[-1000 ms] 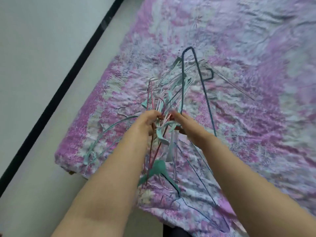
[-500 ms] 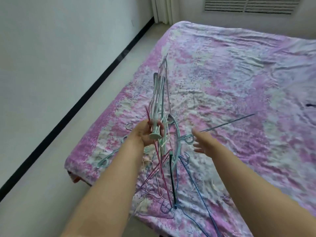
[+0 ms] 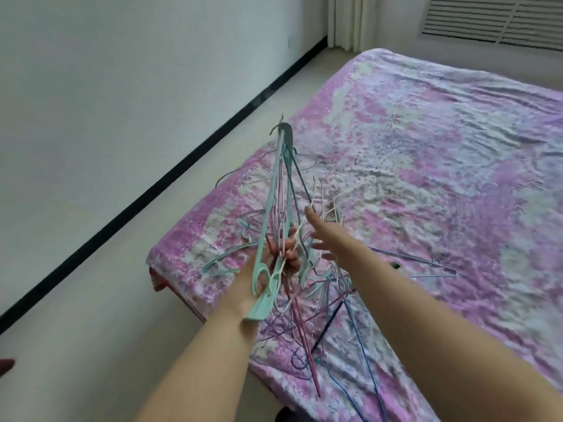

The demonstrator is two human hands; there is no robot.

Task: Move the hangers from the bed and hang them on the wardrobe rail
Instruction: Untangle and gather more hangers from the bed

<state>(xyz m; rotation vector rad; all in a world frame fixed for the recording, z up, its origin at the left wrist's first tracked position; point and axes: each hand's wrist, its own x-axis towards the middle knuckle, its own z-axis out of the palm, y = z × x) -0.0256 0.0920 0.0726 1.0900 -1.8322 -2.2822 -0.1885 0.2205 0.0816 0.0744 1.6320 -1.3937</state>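
Observation:
My left hand (image 3: pixel 278 260) grips a bundle of hangers (image 3: pixel 281 190), mint, pink and blue, lifted above the bed's near corner with their long ends pointing up and away. My right hand (image 3: pixel 330 236) hovers just right of the bundle with fingers spread, holding nothing. Several more hangers (image 3: pixel 323 318) hang tangled below my left hand and lie on the pink floral bedsheet (image 3: pixel 441 166). A mint hanger (image 3: pixel 222 261) rests near the bed's left edge, and thin wire hangers (image 3: pixel 426 264) lie to the right. No wardrobe rail is in view.
A pale floor strip (image 3: pixel 158 245) runs between the bed and the white wall (image 3: pixel 106 86) with its black skirting. Curtains (image 3: pixel 345 21) and a vent (image 3: pixel 499 19) stand at the far end. A small red object (image 3: pixel 6 365) shows at the left edge.
My left hand has lifted the bundle higher and tipped it upright. My right hand let go of the hangers and now stays spread beside them. The view has tilted up toward the room's far end.

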